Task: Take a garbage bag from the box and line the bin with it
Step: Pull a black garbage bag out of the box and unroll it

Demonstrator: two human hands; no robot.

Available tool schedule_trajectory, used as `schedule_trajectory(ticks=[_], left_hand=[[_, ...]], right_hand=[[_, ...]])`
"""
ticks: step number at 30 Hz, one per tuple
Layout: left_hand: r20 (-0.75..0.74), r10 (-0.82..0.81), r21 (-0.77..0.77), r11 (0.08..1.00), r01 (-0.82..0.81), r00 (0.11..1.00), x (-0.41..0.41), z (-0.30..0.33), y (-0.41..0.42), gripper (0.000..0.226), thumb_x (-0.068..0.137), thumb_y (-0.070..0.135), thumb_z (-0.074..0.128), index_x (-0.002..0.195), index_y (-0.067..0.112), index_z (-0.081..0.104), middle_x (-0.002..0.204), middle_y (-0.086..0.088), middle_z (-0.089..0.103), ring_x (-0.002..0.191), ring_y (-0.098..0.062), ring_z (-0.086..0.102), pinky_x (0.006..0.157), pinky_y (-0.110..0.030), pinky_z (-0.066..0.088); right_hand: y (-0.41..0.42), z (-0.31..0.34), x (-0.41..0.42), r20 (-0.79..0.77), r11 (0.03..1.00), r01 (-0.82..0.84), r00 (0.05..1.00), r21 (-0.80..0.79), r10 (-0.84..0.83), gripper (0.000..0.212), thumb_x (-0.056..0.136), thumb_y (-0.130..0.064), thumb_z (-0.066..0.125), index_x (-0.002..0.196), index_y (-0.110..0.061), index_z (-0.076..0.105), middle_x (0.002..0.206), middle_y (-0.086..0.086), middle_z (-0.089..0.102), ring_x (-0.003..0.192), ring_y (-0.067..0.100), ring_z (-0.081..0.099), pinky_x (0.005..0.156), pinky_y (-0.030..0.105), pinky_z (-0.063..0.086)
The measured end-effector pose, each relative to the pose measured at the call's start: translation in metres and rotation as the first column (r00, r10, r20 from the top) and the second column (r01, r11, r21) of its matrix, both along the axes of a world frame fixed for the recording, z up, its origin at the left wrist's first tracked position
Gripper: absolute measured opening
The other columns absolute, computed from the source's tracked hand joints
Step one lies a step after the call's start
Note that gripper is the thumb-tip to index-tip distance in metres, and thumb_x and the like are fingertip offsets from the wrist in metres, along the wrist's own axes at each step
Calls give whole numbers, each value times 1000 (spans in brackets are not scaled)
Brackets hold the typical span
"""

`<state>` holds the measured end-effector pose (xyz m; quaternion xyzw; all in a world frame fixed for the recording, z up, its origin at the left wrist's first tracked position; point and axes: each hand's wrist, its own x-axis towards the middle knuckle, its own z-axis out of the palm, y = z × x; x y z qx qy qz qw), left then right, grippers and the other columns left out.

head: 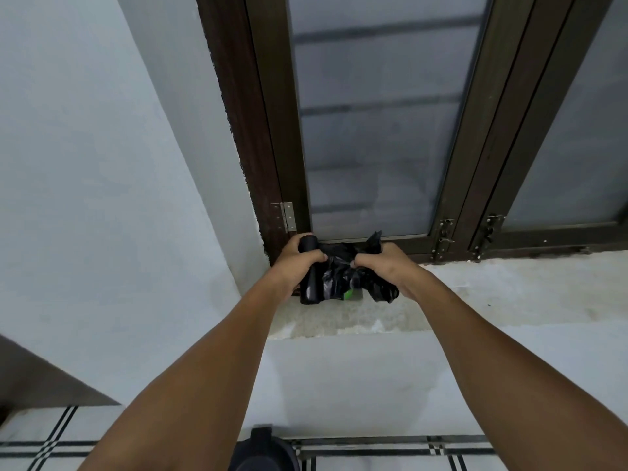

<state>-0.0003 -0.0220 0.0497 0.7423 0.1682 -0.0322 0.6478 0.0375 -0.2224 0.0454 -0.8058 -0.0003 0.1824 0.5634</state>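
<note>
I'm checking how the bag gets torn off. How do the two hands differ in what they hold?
The left hand grips the tight, upright roll of bags; the right hand clutches a loose, crumpled bag. The roll is smooth and cylindrical; the bag is wrinkled and spread. Both are black plastic, held over the window ledge.

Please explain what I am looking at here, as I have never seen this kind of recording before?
There is no machine: a person wears a wide-angle camera on the head, looking forward and down along both arms. The left hand grips a roll of black garbage bags. The right hand clutches a loose black bag pulled from that roll. Both are held over a pale window ledge, in front of a dark-framed window. A small green item peeks out beneath the bag; I cannot tell what it is.
</note>
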Motion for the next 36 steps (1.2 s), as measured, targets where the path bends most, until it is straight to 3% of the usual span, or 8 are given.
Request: schedule_trajectory(ticks=[4,7,13,19,23,27,32,36], left_hand=[[-54,38,-87,995,-43,998,-2,1,-2,56,87,15,59,139,36,53,129,-5,61,113,-24,61,87,-37,55],[-60,50,-87,995,-55,997,-1,2,-1,53,89,15,51,138,34,54,132,-2,57,119,-25,55,93,-39,46],[-3,27,1,1000,-27,1000,3,-3,3,55,93,10,50,146,26,52,139,-4,51,123,-23,46,106,-40,41],[69,-97,134,987,87,993,4,-8,2,78,90,24,78,154,40,37,153,-6,48,137,-26,50,114,-46,45],[146,-141,172,978,115,979,2,-5,-9,76,91,28,78,155,38,38,157,0,41,143,-20,42,116,-42,42],[135,-64,120,992,48,989,4,1,-20,48,100,38,59,146,25,52,142,1,56,129,-19,55,113,-39,43],[50,-59,46,997,56,997,4,0,-20,55,99,59,47,124,16,69,120,-8,73,112,-24,69,105,-44,51],[21,-99,1,995,99,995,1,-1,-19,55,98,64,50,122,17,68,110,0,75,104,-15,70,94,-32,51]], right_hand=[[0,-4,0,-56,979,129,991,160,-121,6,85,-8,69,89,-3,67,82,14,67,71,25,66,60,31,52],[-1,-9,2,-103,947,187,981,262,-166,22,87,2,65,108,2,63,84,16,66,68,26,67,52,30,53],[-1,-11,-2,-114,931,116,990,345,-81,38,94,9,52,124,-10,66,107,21,70,87,28,69,76,38,60],[7,-14,-6,-234,899,139,971,415,-42,25,99,-16,52,110,-11,73,102,12,74,87,26,71,74,37,55],[11,-13,-8,-336,879,107,940,464,63,31,98,-35,53,96,-11,73,91,6,74,80,22,70,70,35,54],[12,-9,-9,-262,914,2,958,407,115,51,85,-51,77,120,-15,75,113,8,79,108,26,74,101,44,55],[12,-14,-3,-259,952,16,964,306,67,76,69,-50,89,127,-6,65,112,11,78,101,27,77,94,46,60],[12,-12,-4,-252,950,22,966,313,61,57,86,-46,79,125,-6,68,111,11,79,105,27,75,99,45,58]])
